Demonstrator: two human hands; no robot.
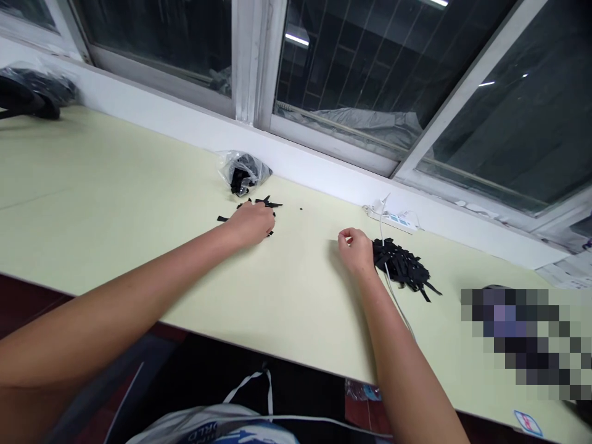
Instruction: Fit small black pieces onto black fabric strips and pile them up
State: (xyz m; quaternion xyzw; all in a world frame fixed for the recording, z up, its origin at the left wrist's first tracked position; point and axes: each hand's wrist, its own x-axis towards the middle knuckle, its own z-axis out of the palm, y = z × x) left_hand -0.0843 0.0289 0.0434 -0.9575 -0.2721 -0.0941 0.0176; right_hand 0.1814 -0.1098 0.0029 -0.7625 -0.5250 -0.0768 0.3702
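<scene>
My left hand (pixel 252 223) is closed, its fingers curled down among a small scatter of short black fabric strips (pixel 269 202) on the pale table. A black end pokes out by its fingertips. Just behind it lies a clear plastic bag (pixel 245 172) with black pieces inside. My right hand (pixel 356 248) is held above the table with thumb and fingers bent together in a pinch. Whatever may be between those fingertips is too small to make out. Directly to its right is a larger heap of black strips (pixel 402 266), partly covered by my hand.
A white power strip (pixel 393 217) rests against the window ledge, and its white cable (pixel 393 296) crosses the heap toward the table's front edge. A blurred-out item (pixel 518 333) lies at right. Dark things in plastic (pixel 44 86) stand far left. A tiny black bit (pixel 301 209) lies mid-table.
</scene>
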